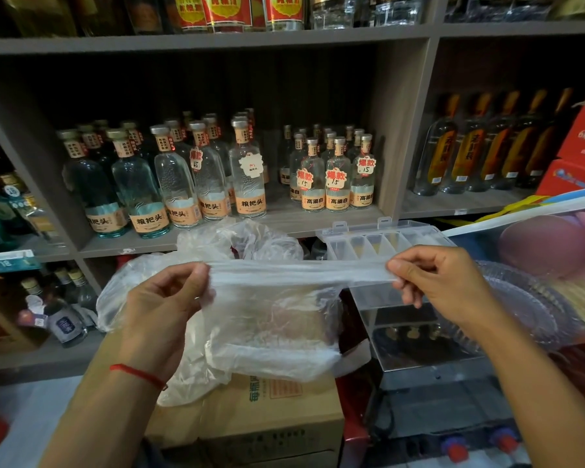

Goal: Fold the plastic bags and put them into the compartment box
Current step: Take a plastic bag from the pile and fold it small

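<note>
We see the left hand (164,307) pinching one end of a clear plastic bag (274,319), and the right hand (443,285) pinching the other end. The top edge of the bag is pulled tight between the two hands, and the rest hangs down under them. A red string (137,374) goes around the left wrist.

Just behind the left hand we see more crumpled plastic bags (247,238) in a pile. Below the hands sits a brown cardboard box (274,420).

Just behind the right hand is the clear compartment box (382,241), with its lid open and a row of small slots. We cannot tell if anything is in the slots.

Farther back, behind both hands, grey shelves (402,130) hold rows of clear glass bottles (247,173) with orange labels. To the right of the right hand we see red gift boxes (581,153).
</note>
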Motion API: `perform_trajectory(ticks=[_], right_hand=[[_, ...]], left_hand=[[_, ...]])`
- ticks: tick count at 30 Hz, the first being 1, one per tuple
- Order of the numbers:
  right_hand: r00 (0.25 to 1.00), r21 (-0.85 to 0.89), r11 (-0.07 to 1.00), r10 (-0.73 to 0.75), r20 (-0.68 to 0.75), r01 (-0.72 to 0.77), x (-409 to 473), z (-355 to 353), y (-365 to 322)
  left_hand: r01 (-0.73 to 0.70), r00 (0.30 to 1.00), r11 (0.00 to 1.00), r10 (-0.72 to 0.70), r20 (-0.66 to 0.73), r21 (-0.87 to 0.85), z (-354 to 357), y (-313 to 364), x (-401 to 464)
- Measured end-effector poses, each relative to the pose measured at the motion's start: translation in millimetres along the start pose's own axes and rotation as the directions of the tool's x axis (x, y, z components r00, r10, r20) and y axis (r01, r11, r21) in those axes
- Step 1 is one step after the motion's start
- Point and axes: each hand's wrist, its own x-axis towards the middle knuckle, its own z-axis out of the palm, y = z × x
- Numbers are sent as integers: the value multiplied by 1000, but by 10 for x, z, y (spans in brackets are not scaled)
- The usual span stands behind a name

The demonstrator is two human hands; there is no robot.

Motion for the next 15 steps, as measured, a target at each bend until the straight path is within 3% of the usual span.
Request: perform_trajectory(ticks=[8, 11, 15], right_hand=[[1000, 32, 999, 13, -22, -12, -13, 135, -37], [997, 37, 999, 10, -78, -7, 7, 149, -42], [993, 56, 998, 6, -122, 1, 4, 133, -68]], left_hand=[[-17, 997, 998, 12, -77, -56, 225, 36, 43], [-164, 979, 979, 177, -104, 121, 286, 54, 89], [-385, 917, 870, 399, 20, 309, 353, 151, 129]])
